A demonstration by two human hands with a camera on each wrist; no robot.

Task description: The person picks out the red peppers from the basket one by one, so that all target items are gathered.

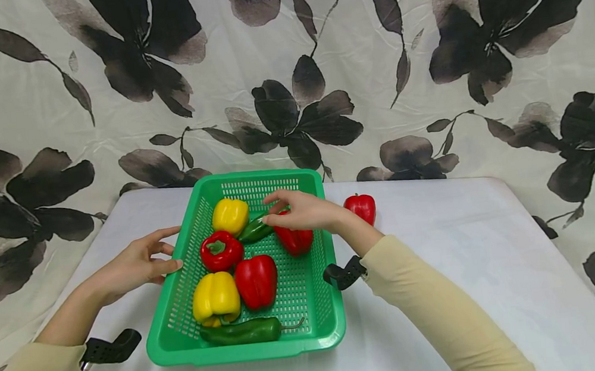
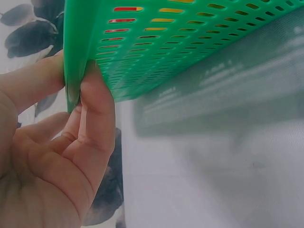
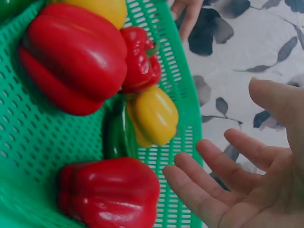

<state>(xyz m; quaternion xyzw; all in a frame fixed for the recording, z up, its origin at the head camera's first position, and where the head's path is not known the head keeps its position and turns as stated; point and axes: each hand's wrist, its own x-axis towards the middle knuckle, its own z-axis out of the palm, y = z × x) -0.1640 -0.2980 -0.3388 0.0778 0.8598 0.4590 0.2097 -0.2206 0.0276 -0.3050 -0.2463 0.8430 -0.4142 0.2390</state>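
– head view?
– the green basket [image 1: 249,351] of peppers [image 1: 255,282] stood on the table [image 1: 468,229], the right hand [image 1: 296,206] near a red pepper [image 1: 296,243].
– left wrist?
– the left hand [image 2: 61,147] pinched the basket's rim [image 2: 76,38].
– right wrist?
– the right hand's fingers [image 3: 225,164] were spread, gripping nothing.

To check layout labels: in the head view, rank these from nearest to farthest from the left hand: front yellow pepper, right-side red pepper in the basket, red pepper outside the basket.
1. Front yellow pepper: left part of the basket.
2. Right-side red pepper: inside, near the right wall.
3. Outside red pepper: on the table, beyond that wall.
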